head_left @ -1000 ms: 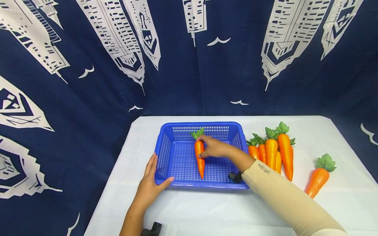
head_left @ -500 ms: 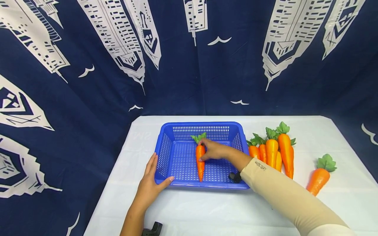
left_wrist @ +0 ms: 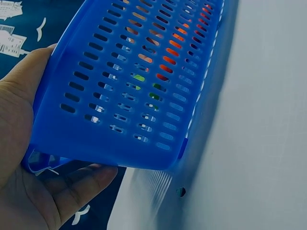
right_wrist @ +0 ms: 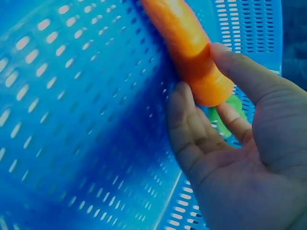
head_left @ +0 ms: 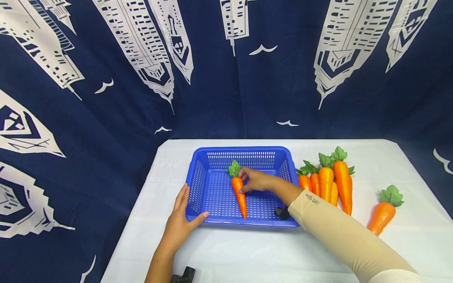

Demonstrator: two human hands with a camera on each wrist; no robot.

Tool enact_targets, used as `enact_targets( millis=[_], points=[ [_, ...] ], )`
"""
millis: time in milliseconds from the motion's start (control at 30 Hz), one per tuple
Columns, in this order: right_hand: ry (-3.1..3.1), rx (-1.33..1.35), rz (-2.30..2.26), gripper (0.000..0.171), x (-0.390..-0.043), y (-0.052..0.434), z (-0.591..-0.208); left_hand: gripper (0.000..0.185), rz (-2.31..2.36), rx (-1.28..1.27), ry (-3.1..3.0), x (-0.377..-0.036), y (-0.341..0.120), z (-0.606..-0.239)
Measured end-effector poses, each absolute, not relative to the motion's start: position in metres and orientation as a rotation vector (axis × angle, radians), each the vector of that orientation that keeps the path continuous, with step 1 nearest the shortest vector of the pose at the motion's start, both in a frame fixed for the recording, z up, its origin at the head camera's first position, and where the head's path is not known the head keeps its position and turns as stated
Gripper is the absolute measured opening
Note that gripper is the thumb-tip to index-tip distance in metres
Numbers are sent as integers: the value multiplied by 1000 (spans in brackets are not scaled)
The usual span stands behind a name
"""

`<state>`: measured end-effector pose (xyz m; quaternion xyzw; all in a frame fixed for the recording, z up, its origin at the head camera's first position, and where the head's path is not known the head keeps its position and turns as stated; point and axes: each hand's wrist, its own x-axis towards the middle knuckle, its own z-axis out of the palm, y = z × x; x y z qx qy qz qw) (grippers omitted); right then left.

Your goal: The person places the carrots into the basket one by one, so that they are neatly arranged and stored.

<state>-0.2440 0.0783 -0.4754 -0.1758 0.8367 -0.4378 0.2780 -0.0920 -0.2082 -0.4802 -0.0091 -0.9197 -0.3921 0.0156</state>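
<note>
A blue perforated basket sits mid-table. Inside it lies an orange carrot, leafy top towards the back and tip towards the front rim. My right hand reaches in from the right and holds the carrot near its thick end. In the right wrist view the thumb presses one side of the carrot, with fingers on the other. My left hand rests at the basket's front left corner, fingers straight along the outer wall, thumb near the front rim. The left wrist view shows its fingers beside the perforated side wall.
Several carrots with green leaves lie bunched right of the basket, partly behind the sleeve. Another carrot lies apart at far right. A black wrist device shows by the right forearm. A dark blue printed cloth hangs behind the table.
The carrot in the basket has shifted towards the front and turned, its leaves swinging left and its tip right. My right hand has come slightly forward with it; the left hand stays put.
</note>
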Motion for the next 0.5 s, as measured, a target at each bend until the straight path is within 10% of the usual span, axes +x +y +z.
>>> enact_targets(
  millis=[500],
  points=[
    [2344,-475,-1463,50,-247,95,-448,109,-1242,-17,-2834,-92,-208,-482]
  ],
)
